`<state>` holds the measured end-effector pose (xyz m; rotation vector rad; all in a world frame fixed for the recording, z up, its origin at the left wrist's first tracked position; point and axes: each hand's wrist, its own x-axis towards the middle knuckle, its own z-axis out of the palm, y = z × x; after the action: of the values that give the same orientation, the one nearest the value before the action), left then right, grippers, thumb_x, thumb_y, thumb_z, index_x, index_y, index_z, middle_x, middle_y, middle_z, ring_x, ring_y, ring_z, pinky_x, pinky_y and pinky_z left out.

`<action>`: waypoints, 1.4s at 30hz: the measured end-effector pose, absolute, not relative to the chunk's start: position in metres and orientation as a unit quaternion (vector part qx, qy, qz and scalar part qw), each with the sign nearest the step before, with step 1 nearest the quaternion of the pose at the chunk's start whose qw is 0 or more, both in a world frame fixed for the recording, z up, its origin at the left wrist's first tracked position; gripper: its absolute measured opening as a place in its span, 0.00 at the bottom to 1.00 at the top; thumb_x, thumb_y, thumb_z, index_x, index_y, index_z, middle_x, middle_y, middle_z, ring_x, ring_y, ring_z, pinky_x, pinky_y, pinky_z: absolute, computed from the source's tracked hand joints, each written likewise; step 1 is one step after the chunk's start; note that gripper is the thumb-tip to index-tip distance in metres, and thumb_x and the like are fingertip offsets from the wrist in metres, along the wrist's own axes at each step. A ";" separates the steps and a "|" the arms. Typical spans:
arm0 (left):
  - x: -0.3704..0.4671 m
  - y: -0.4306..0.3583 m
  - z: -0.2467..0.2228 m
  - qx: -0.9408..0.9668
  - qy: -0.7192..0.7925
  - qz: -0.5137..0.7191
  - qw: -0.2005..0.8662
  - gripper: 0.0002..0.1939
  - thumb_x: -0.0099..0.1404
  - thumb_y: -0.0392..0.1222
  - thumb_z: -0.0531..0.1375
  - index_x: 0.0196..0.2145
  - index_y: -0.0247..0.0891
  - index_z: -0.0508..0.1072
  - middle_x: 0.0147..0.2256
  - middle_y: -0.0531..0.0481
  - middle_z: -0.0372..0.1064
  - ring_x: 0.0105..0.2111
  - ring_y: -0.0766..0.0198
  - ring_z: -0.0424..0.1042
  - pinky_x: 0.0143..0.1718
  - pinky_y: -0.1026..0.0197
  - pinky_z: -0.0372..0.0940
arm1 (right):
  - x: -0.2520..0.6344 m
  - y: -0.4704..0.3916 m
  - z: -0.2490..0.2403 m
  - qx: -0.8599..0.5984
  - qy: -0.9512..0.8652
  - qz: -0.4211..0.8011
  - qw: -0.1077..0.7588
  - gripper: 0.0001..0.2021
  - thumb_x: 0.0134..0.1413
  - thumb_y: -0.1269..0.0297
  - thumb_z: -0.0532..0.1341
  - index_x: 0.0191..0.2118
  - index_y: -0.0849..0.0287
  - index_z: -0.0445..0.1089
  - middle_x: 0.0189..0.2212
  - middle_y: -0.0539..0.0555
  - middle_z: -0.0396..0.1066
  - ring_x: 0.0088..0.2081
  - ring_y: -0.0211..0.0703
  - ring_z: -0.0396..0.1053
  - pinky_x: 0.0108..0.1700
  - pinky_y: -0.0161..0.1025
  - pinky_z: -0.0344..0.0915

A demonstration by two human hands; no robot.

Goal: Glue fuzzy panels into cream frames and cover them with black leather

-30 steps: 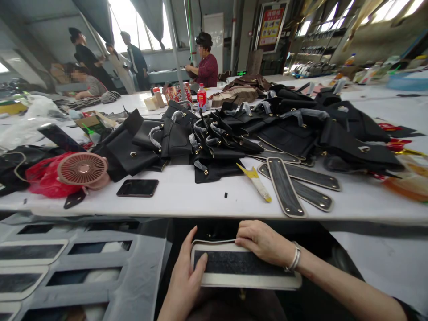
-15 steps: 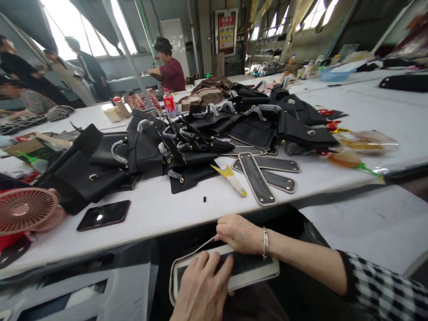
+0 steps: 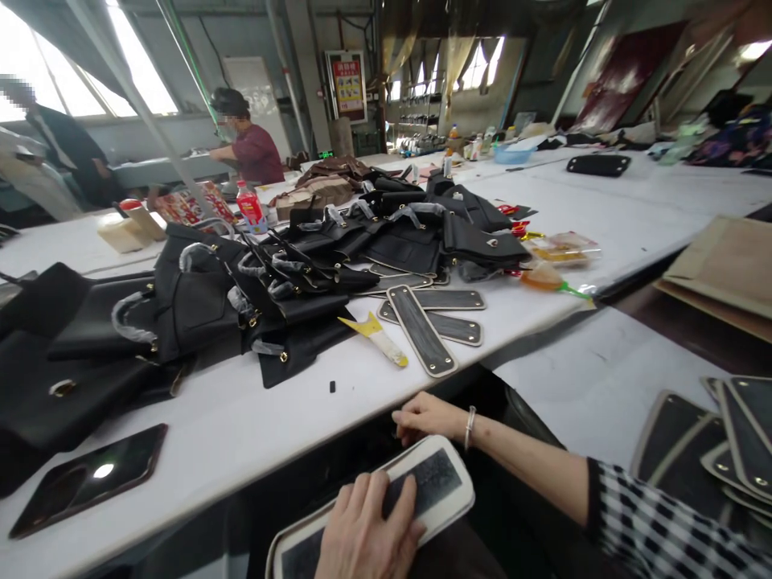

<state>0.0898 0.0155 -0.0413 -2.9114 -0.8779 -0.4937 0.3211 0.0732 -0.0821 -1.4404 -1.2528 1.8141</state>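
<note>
My left hand [image 3: 369, 527] lies over an oblong panel [image 3: 437, 482] with a dark middle and a wide pale border, holding it low in front of me. The panel is tilted, its right end higher, and my fingers hide its centre. Just beyond its far edge is my right hand [image 3: 429, 418], wearing a silver bracelet [image 3: 470, 426]. Its fingers are curled together; whatever they may pinch cannot be made out. On the table edge ahead lie several finished-looking dark panels [image 3: 422, 330] with pale rims and metal studs.
Black handbags [image 3: 199, 297] with wrapped handles are heaped along the white table [image 3: 241, 458]. Nearby lie a phone [image 3: 90, 478], a yellow-and-white tool [image 3: 377, 338] and a red-labelled bottle [image 3: 251, 207]. More studded panels [image 3: 748, 434] are stacked at right. A person [image 3: 256, 145] works behind.
The view has turned to the right, bringing the stacked panels into sight. My right hand has come off the panel's top edge, and the panel is tilted more steeply. My left hand stays on it.
</note>
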 end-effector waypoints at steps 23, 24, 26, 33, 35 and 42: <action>0.124 0.032 -0.050 -0.960 -0.127 -0.222 0.117 0.22 0.70 0.54 0.51 0.51 0.37 0.73 0.52 0.49 0.71 0.48 0.60 0.69 0.46 0.65 0.67 | 0.287 0.001 -0.160 -0.183 0.127 0.855 0.468 0.24 0.61 0.44 0.57 0.33 0.64 0.72 0.25 0.55 0.74 0.25 0.36 0.72 0.28 0.26 0.66; 0.124 0.032 -0.049 -0.961 -0.126 -0.221 0.110 0.22 0.70 0.53 0.51 0.52 0.37 0.73 0.52 0.49 0.72 0.48 0.60 0.70 0.45 0.64 0.67 | 0.286 0.000 -0.160 -0.171 0.134 0.854 0.472 0.23 0.61 0.45 0.58 0.33 0.64 0.72 0.24 0.54 0.74 0.24 0.36 0.71 0.27 0.27 0.65; 0.125 0.032 -0.046 -0.962 -0.131 -0.219 0.096 0.22 0.70 0.53 0.52 0.52 0.37 0.73 0.51 0.49 0.72 0.47 0.60 0.71 0.44 0.64 0.67 | 0.286 0.000 -0.159 -0.156 0.141 0.854 0.476 0.23 0.62 0.46 0.58 0.32 0.64 0.72 0.23 0.54 0.73 0.22 0.37 0.70 0.26 0.29 0.66; 0.136 0.027 -0.039 -0.959 -0.181 -0.215 0.039 0.22 0.69 0.56 0.51 0.53 0.43 0.71 0.49 0.49 0.73 0.45 0.60 0.71 0.41 0.61 0.68 | 0.288 -0.004 -0.153 -0.147 0.143 0.850 0.485 0.18 0.58 0.54 0.65 0.30 0.68 0.73 0.24 0.54 0.74 0.27 0.38 0.72 0.33 0.29 0.68; 0.141 0.024 -0.039 -0.951 -0.210 -0.227 0.016 0.20 0.69 0.57 0.50 0.53 0.49 0.71 0.49 0.53 0.72 0.45 0.60 0.70 0.40 0.60 0.67 | 0.288 -0.006 -0.151 -0.151 0.143 0.848 0.488 0.14 0.57 0.58 0.66 0.32 0.69 0.73 0.26 0.54 0.75 0.29 0.38 0.73 0.35 0.29 0.68; 0.147 0.022 -0.035 -0.947 -0.220 -0.232 -0.009 0.19 0.65 0.59 0.56 0.49 0.52 0.72 0.47 0.55 0.73 0.43 0.57 0.69 0.39 0.58 0.64 | 0.290 -0.003 -0.149 -0.178 0.138 0.838 0.498 0.10 0.57 0.63 0.66 0.33 0.69 0.74 0.29 0.54 0.76 0.33 0.39 0.74 0.40 0.31 0.67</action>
<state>0.1465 0.0216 -0.0348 -2.9932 -0.6958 -0.7330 0.2904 -0.0034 -0.1491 -0.4300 0.3330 2.0282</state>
